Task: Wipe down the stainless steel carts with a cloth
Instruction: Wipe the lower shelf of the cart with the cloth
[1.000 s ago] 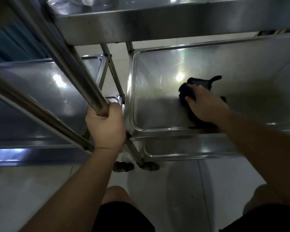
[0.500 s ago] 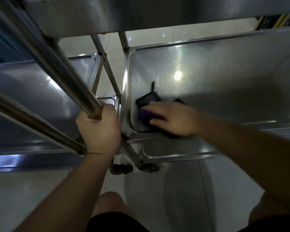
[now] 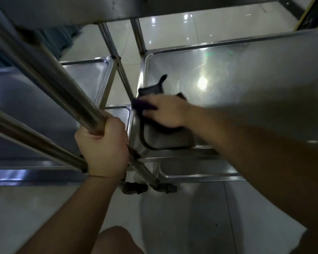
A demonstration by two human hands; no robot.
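Item: wiping, in progress. Right hand, fingers flat, presses dark cloth at centre frame, on cart shelf left edge. Left hand grasps cart post. Next: likely a sweep across unwiped shelf.

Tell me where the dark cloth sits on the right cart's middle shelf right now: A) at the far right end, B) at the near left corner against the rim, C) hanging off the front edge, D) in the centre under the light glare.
B: the right hand presses the cloth against the shelf's left rim near the front corner, while the left hand grips a cart post.
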